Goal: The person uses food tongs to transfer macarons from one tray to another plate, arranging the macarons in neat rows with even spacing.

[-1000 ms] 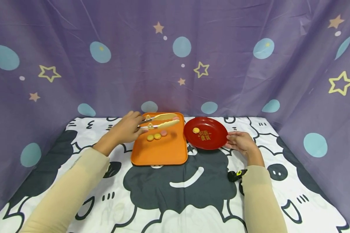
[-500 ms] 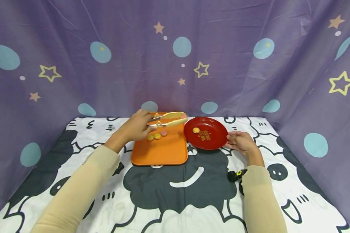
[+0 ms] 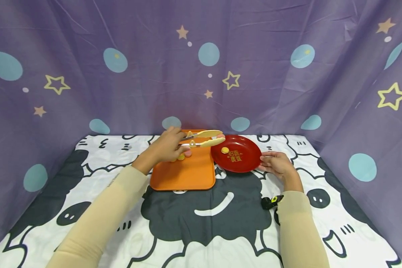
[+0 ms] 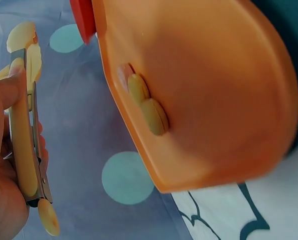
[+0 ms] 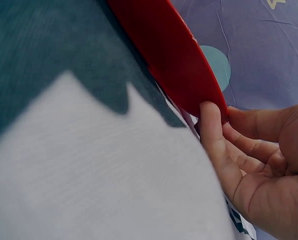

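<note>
head view: the left hand (image 3: 167,145) grips tongs (image 3: 210,133), squeezed, it seems, to hold a pink cookie (image 3: 220,136) near the edge of the red plate (image 3: 248,149); the right hand (image 3: 277,164) pinches the plate's rim, likely steadying it beside the orange tray (image 3: 184,178).

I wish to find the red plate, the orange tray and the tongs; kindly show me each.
Red plate (image 3: 249,153): head view, bare inner surface.
Orange tray (image 3: 187,173): head view, bare floor.
Tongs (image 4: 23,142): left wrist view, yellow handle.
</note>
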Available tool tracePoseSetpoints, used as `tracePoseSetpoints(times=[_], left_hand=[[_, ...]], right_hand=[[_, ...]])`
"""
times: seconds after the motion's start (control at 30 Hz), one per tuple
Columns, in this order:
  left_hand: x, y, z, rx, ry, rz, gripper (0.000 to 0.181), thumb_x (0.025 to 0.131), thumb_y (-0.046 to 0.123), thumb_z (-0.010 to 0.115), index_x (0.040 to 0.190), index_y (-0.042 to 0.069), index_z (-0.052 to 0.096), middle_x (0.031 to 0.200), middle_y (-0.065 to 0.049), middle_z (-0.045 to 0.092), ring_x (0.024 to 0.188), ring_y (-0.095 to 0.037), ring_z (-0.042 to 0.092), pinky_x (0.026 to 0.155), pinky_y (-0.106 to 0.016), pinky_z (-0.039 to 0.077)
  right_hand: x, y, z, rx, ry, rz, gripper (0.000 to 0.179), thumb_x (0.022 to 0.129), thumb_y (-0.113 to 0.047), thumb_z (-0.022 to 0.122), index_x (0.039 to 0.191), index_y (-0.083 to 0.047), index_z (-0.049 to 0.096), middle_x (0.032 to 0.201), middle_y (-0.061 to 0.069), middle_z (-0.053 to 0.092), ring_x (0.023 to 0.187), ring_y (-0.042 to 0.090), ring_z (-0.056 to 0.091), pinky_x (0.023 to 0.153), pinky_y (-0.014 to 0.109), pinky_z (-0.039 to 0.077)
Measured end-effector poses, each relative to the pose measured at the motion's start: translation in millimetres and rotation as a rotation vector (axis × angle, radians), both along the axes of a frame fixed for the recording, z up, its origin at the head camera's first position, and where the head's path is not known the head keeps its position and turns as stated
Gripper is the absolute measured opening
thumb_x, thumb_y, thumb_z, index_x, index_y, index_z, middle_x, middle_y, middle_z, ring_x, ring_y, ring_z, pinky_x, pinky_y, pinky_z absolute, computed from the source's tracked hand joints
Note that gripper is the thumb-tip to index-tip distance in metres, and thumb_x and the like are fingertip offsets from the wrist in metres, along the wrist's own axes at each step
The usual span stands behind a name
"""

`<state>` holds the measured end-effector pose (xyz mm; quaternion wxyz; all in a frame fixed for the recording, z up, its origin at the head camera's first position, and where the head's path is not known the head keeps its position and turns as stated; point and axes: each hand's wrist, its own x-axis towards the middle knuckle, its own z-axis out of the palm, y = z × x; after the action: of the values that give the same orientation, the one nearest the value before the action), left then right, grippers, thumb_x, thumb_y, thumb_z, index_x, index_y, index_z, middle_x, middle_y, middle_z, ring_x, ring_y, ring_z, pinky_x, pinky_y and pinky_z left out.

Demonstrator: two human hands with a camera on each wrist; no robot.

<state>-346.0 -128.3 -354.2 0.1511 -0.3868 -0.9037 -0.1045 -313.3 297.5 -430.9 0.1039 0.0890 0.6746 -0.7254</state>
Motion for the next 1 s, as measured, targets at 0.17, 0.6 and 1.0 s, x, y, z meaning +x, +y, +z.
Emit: tracePoseSetpoints(times=[0.17,0.6,1.0], left_hand=[[-1.7,11.3,-0.9,-0.013,0.002,-0.019,0.044,0.099,0.031,0.067,0.124,-0.005,0.066,0.107,-0.014,0.059,0.09,-0.029,0.047,0.086,-0.043,0.039],[-6.0,34.0,-12.2,-0.042,-0.017,-0.007,0.043,0.096,0.034,0.071,0.117,-0.003,0.067,0.11,-0.014,0.061,0.096,-0.031,0.051,0.088,-0.042,0.043],[-11.6,48.4,-23.2,-0.075,-0.057,-0.003,0.044,0.098,0.033,0.069,0.122,-0.003,0.065,0.115,-0.015,0.061,0.104,-0.031,0.052,0.096,-0.043,0.042]], right_hand=[[0.0,1.2,-0.6,0.0,0.004,0.002,0.042,0.103,0.002,0.054,0.141,0.014,0.043,0.093,0.006,0.068,0.079,0.018,0.074,0.08,0.034,0.059],[-2.1,2.4,-4.7,-0.004,0.024,0.004,0.04,0.103,0.004,0.052,0.14,0.015,0.042,0.097,0.007,0.064,0.079,0.017,0.073,0.077,0.032,0.06],[-2.8,2.2,-4.2,0.0,0.021,0.008,0.041,0.103,0.004,0.053,0.141,0.016,0.042,0.097,0.007,0.066,0.081,0.018,0.074,0.081,0.034,0.059]])
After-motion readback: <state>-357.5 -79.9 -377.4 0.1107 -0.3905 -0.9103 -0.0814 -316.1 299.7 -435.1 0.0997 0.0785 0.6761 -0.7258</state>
